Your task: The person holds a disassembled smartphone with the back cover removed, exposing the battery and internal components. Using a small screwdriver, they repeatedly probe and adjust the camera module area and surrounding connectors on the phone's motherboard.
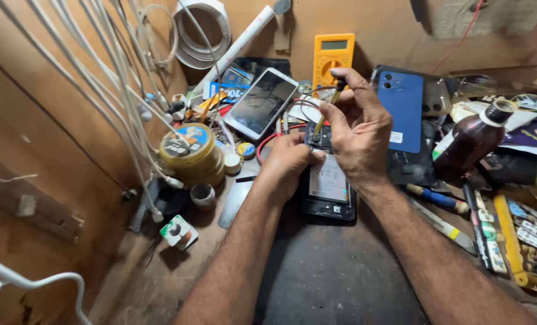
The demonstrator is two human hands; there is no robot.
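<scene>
An opened black phone (328, 191) lies flat on the dark bench, its battery and inner parts showing. My left hand (285, 165) rests on its upper left edge and steadies it. My right hand (357, 129) is above the phone's top end, fingers pinched on a thin yellow-shafted screwdriver (328, 108) whose tip points down into the phone's upper part. Red and black wires (292, 117) run past the tip.
Behind stand a yellow multimeter (333, 53), a blue phone back cover (404, 111) and a leaning silver phone (260, 102). A brown bottle (470, 141) and tools crowd the right. Tape rolls (193, 153) and hanging white cables (121, 90) fill the left.
</scene>
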